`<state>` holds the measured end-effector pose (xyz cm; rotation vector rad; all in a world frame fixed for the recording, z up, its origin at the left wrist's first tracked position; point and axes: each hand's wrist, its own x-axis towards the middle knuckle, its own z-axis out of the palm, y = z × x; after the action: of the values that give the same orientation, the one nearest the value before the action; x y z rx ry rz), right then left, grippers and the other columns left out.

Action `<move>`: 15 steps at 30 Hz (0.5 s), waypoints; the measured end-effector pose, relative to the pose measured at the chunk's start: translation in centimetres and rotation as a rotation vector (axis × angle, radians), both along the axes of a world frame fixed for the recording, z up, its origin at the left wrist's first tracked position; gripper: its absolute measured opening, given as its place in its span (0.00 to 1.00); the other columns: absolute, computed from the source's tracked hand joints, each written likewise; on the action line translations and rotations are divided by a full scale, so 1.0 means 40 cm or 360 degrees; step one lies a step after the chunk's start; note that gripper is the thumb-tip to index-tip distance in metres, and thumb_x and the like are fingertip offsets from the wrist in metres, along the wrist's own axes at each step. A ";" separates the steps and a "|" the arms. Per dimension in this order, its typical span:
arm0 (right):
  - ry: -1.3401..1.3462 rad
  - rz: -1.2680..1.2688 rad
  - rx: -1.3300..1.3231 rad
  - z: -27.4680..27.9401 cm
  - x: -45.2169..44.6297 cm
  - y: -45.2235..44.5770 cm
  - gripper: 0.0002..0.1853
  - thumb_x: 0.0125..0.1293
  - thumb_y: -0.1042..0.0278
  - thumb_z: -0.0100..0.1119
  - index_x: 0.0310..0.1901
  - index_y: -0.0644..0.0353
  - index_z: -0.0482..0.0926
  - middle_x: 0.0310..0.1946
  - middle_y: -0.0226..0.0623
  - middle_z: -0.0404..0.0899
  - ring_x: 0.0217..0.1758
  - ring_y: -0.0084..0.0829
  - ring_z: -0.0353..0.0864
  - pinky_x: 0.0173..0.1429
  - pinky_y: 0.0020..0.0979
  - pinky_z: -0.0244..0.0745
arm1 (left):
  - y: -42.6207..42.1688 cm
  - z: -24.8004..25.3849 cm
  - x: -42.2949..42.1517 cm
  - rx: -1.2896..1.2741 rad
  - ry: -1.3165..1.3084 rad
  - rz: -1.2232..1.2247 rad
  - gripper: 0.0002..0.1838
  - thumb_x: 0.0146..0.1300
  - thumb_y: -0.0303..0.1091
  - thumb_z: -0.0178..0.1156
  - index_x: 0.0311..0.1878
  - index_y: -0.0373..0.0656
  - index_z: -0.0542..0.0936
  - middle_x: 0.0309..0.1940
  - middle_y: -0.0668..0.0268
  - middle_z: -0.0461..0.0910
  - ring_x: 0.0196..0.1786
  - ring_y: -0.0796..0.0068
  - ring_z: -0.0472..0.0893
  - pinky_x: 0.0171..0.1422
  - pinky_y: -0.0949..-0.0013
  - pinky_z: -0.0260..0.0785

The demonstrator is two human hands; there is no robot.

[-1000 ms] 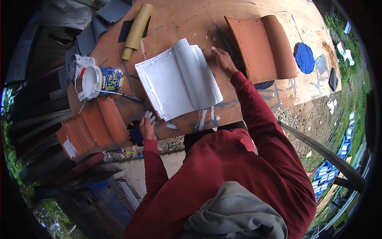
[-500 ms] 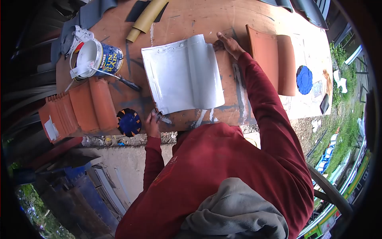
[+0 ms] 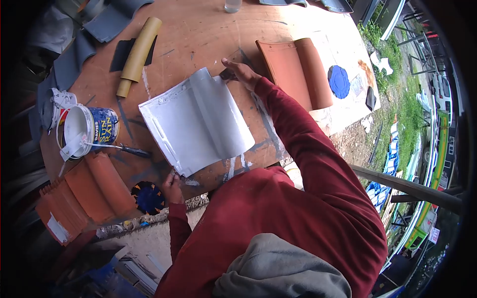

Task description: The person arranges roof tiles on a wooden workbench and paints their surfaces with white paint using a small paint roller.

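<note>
A white-coated curved tile [image 3: 184, 126] lies on the wooden table [image 3: 189, 49]. At its near left corner my left hand [image 3: 173, 188] has its fingers closed on the edge. My right hand [image 3: 241, 73] is beside the tile's far right corner, thumb and fingers apart; whether the fingertips touch the tile is hard to tell. To the left stands an open paint bucket [image 3: 102, 126] with a white flat tool across its mouth; a dark-handled tool [image 3: 134, 150] reaches out from it. A bare orange tile [image 3: 293, 72] is right of my right hand.
Ridged orange tile pieces [image 3: 92, 191] and a dark blue disc [image 3: 147, 197] are at the near left. A yellow-brown tube [image 3: 139, 57] lies on a black sheet. Grey curved tiles [image 3: 112, 20] line the far left. A blue disc [image 3: 339, 82] sits at the right.
The view has shifted and turned. The white tile stays between my hands. My left fingers, earlier just off its near left corner, have come onto it; my right hand is nearer the far right corner.
</note>
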<state>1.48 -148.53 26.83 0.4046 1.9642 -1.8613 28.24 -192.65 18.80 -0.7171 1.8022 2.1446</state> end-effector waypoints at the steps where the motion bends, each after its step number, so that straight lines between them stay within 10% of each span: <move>1: 0.0039 0.0014 0.0070 0.026 0.015 -0.017 0.42 0.72 0.26 0.51 0.54 0.68 0.82 0.48 0.41 0.86 0.56 0.32 0.80 0.66 0.40 0.71 | -0.003 0.005 -0.001 -0.0079 -0.0024 -0.0018 0.16 0.73 0.23 0.61 0.62 0.37 0.84 0.39 0.75 0.82 0.34 0.88 0.73 0.38 0.78 0.66; 5: 0.0180 0.0041 0.0150 0.069 0.054 -0.010 0.47 0.71 0.25 0.51 0.59 0.74 0.82 0.53 0.56 0.84 0.58 0.45 0.82 0.69 0.43 0.70 | -0.006 0.023 0.007 -0.0201 -0.0001 -0.0064 0.15 0.72 0.21 0.61 0.59 0.36 0.84 0.38 0.75 0.82 0.33 0.87 0.73 0.37 0.78 0.65; 15: 0.0357 -0.0310 -0.0237 0.272 0.158 0.182 0.41 0.75 0.31 0.53 0.62 0.70 0.79 0.57 0.50 0.82 0.64 0.38 0.76 0.75 0.39 0.64 | 0.157 0.273 -0.010 -0.0206 0.0140 -0.0202 0.16 0.73 0.22 0.60 0.61 0.33 0.82 0.46 0.68 0.85 0.46 0.80 0.82 0.52 0.74 0.75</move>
<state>7.81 -141.25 37.72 0.3675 1.9678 -2.2464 27.84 -186.36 29.72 -0.5274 1.9895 2.0225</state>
